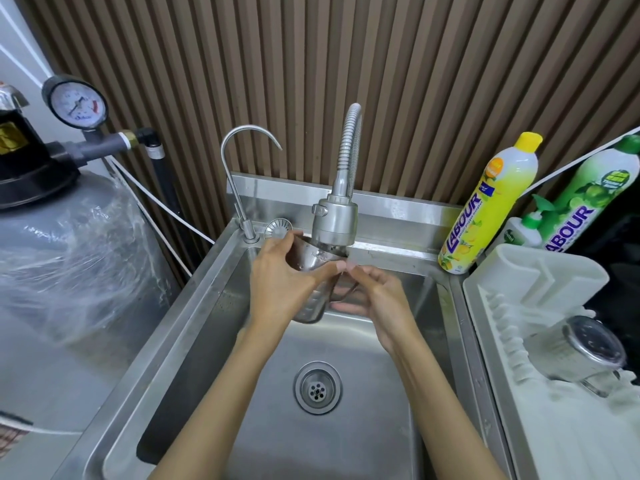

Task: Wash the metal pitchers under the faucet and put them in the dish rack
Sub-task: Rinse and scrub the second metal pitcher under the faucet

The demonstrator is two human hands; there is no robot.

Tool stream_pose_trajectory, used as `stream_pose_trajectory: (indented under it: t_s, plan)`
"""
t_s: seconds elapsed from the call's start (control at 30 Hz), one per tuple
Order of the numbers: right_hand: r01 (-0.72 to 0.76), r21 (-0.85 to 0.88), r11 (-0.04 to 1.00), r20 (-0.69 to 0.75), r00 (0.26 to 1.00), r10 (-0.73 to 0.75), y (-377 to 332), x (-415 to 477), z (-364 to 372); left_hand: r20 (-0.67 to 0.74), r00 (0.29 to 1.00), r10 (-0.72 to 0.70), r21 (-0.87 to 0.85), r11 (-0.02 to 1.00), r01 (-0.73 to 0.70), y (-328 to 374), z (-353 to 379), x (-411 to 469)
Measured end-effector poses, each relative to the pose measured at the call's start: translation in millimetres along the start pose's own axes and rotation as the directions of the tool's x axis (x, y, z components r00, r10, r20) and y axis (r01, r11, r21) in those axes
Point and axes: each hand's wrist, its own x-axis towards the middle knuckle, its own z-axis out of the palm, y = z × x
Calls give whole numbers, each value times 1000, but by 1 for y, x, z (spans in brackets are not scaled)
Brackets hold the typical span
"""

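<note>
A small metal pitcher (pixel 313 271) is held upright over the steel sink (pixel 346 427), its mouth right under the flexible faucet's spray head (pixel 335 221). My left hand (pixel 280 285) wraps its body from the left, thumb across the front. My right hand (pixel 375 296) is at the handle side, fingers around the handle and thumb near the rim. A second metal pitcher (pixel 578 351) lies on its side in the white dish rack (pixel 540 271) at the right.
A thin gooseneck tap (pixel 239 188) stands at the sink's back left, with a drain strainer (pixel 277 227) beside it. Yellow and green dish soap bottles (pixel 491 202) stand at the back right. A grey tank with a pressure gauge (pixel 74 103) fills the left.
</note>
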Motion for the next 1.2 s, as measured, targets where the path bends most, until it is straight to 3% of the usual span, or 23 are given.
stream_pose_trajectory:
  t_s: [0.13, 0.23, 0.3, 0.37, 0.5, 0.63, 0.73, 0.9, 1.0, 1.07, 1.2]
  plan:
    - [-2, -311, 950, -168, 984, -53, -23, -5, -7, 126, 980, -153, -118, 979, 168, -3, 2, -6]
    - [83, -621, 779, -204, 943, -263, -31, -8, -8, 295, 935, -195, -360, 884, 298, -9, 7, -12]
    - [141, -705, 695, -180, 912, -368, -31, -12, -6, 338, 926, -168, -492, 807, 326, -14, 13, -15]
    - [223, -628, 745, -165, 898, -407, -30, -14, -6, 303, 943, -135, -577, 762, 294, -13, 21, -17]
    - [264, -243, 933, -96, 951, -294, -22, -4, -6, 153, 986, -71, -604, 783, 150, -6, 29, -13]
    - [97, 217, 971, 71, 991, -115, -4, 15, -6, -34, 995, 95, -317, 943, -101, 0, 16, -5]
    - [-17, 304, 953, 160, 987, -33, 7, 15, -6, -82, 977, 198, -81, 975, -205, 8, 9, -2]
    - [7, 5, 1000, 59, 998, -7, -5, 2, -3, -102, 992, 80, 60, 995, -75, 2, 1, -8]
    - [-5, -217, 976, -81, 997, -13, -20, -3, -6, 18, 998, -66, -61, 996, 67, -1, -2, -13]
    - [18, -431, 902, -164, 982, -98, -29, -7, -8, 133, 981, -138, -162, 974, 159, -3, 0, -15]
    - [142, -773, 619, -182, 885, -429, -40, -17, -2, 336, 929, -154, -428, 853, 297, -9, 8, -14]
